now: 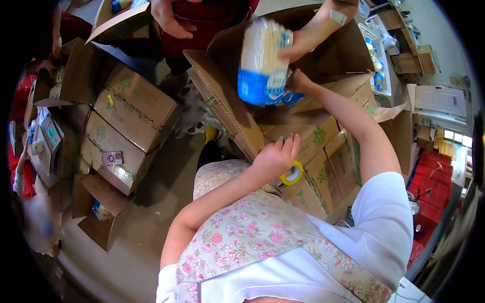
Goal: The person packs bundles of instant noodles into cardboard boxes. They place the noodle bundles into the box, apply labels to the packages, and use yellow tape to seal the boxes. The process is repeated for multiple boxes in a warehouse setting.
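Note:
A co-worker's hand [293, 47] holds a clear-and-blue bag of pale noodle-like sticks [265, 64] above an open cardboard carton [235, 102]. Close beside it, my right hand [300, 81] grips a second blue bag [291, 97], mostly hidden behind the first. My left hand [278, 153] is at the carton's near side, its fingers close together. Whether those fingers pinch the cardboard cannot be made out. A yellow roll of packing tape [291, 173] sits just below my left wrist, against a closed carton.
Closed cartons [129, 102] are stacked at left, with a small pink device [112, 158] on top. Beyond them stands a scale with a lit display [50, 134]. A smaller open carton [100, 212] rests low at left. A white crate [384, 72] holds more bags at right.

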`<act>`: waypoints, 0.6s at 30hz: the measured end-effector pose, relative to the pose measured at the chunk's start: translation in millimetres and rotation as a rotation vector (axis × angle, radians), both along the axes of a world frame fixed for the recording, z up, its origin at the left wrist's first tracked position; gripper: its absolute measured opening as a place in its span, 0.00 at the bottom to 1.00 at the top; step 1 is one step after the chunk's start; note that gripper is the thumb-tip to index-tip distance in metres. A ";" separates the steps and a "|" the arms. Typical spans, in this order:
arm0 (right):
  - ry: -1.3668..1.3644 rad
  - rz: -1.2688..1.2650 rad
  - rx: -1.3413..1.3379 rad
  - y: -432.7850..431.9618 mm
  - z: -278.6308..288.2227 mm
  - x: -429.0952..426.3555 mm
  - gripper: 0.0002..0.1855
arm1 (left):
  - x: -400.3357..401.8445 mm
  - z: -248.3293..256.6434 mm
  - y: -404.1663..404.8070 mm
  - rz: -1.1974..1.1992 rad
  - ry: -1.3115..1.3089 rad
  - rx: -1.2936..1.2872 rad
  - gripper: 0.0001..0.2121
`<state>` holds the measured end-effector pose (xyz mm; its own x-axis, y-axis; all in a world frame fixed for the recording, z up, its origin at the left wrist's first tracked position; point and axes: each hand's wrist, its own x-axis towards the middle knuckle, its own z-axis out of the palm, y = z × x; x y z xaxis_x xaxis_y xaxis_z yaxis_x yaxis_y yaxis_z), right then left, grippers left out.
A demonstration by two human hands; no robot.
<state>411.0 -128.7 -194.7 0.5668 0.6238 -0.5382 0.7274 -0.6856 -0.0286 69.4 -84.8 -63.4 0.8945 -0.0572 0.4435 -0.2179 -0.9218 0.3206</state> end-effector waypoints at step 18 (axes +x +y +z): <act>0.750 -0.512 -0.282 72.7 -40.5 -100.1 0.16 | -0.1 -8.2 4.9 0.172 -0.053 -0.064 0.20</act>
